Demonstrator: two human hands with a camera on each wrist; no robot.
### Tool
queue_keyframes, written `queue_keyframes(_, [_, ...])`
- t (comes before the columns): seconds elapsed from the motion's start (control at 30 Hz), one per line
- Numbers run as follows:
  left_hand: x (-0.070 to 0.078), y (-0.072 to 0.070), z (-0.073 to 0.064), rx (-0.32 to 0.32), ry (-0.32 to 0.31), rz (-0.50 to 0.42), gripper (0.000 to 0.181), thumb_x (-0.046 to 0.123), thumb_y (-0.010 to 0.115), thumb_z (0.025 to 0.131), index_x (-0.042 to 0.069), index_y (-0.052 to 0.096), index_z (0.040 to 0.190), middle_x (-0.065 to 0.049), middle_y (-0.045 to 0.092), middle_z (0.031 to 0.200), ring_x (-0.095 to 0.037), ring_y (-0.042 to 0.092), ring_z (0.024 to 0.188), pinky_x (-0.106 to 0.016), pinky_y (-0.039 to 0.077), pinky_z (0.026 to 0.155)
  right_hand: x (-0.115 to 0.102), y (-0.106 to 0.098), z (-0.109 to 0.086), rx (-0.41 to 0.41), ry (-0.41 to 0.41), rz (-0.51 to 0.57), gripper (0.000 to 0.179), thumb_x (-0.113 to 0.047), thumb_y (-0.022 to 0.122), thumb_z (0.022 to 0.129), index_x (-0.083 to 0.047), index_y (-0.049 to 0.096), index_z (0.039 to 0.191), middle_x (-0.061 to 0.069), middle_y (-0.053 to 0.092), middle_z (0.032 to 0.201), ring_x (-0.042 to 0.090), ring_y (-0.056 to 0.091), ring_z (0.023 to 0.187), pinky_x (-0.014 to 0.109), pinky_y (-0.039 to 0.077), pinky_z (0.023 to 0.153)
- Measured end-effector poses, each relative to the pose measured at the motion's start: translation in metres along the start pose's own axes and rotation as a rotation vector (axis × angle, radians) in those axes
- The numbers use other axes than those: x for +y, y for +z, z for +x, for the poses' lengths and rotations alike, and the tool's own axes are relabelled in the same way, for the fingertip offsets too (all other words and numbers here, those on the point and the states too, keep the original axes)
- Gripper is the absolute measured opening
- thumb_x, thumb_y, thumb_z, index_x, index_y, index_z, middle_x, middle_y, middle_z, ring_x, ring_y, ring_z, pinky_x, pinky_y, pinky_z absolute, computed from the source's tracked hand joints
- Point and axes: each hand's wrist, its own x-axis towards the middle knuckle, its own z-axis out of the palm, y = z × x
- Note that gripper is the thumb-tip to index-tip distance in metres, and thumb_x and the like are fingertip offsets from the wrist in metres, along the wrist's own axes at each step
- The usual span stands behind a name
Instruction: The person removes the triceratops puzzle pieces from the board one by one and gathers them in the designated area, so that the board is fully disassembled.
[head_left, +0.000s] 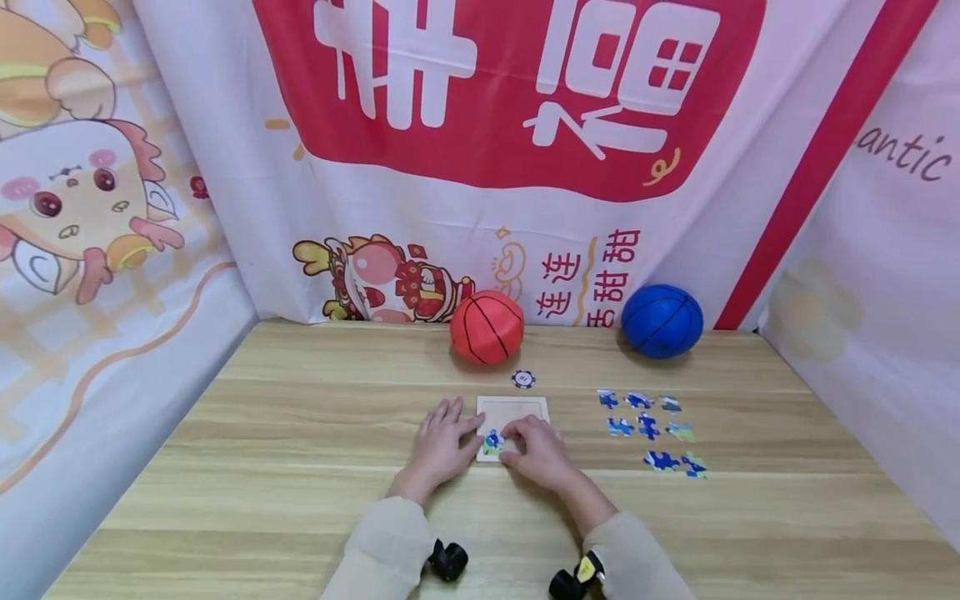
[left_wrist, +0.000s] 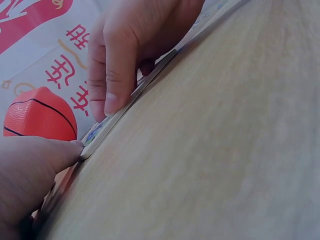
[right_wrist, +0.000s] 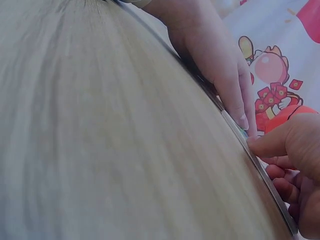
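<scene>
A small square puzzle tray (head_left: 525,408) with a pale rim lies flat on the table. One blue and green puzzle piece (head_left: 492,442) sits in its near left corner. My left hand (head_left: 444,442) rests beside the tray, fingers extended on the table and thumb touching the left rim. From the right, my right hand (head_left: 542,452) reaches over the tray, its curled thumb and index finger at the piece's right side, seemingly pinching it. The left wrist view shows the right hand's fingers (left_wrist: 114,95) bent down over the rim; exact contact with the piece is partly hidden.
Several loose puzzle pieces (head_left: 647,427) lie in rows right of the tray. A round chip (head_left: 523,379) lies behind it. Farther back are a red ball (head_left: 487,327) and a blue ball (head_left: 662,322), near the printed cloth (head_left: 420,179) at the table's rear edge.
</scene>
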Motion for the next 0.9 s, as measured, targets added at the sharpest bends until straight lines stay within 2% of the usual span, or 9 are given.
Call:
queue_keyframes(0.33, [-0.0008,0.0015,-0.0012,0.013,0.016,0.003,0.037,0.035,0.051,0.085,0.021,0.054,0.119,-0.018,0.029,0.135,-0.036,0.017,0.124,-0.050,0.012,0.098,-0.0013,0.0052,0.0000,0.063,-0.019,0.045,0.023,-0.016,0.069,0.069,-0.011,0.056,0.087,-0.003,0.050,0.077,0.013,0.044,0.071,0.036,0.029,0.071])
queue_keyframes(0.73, [-0.0006,-0.0002,-0.0019,-0.007,-0.005,-0.010,0.038,0.036,0.051,0.085,0.023,0.053,0.120,-0.016,0.027,0.136,-0.035,0.015,0.125,-0.049,0.010,0.098,-0.0029,0.0021,0.0016,-0.006,0.014,0.137,0.029,-0.014,0.069,0.071,-0.010,0.053,0.094,-0.005,0.054,0.080,0.014,0.045,0.073,0.036,0.027,0.072])
queue_keyframes(0.9, [-0.0009,-0.0006,-0.0022,-0.010,-0.005,-0.007,0.039,0.037,0.050,0.085,0.023,0.052,0.121,-0.015,0.026,0.137,-0.034,0.015,0.125,-0.048,0.010,0.099,-0.0028,0.0024,0.0021,-0.001,0.017,0.168,0.032,-0.012,0.069,0.071,-0.008,0.053,0.099,-0.006,0.054,0.078,0.012,0.046,0.071,0.035,0.027,0.072])
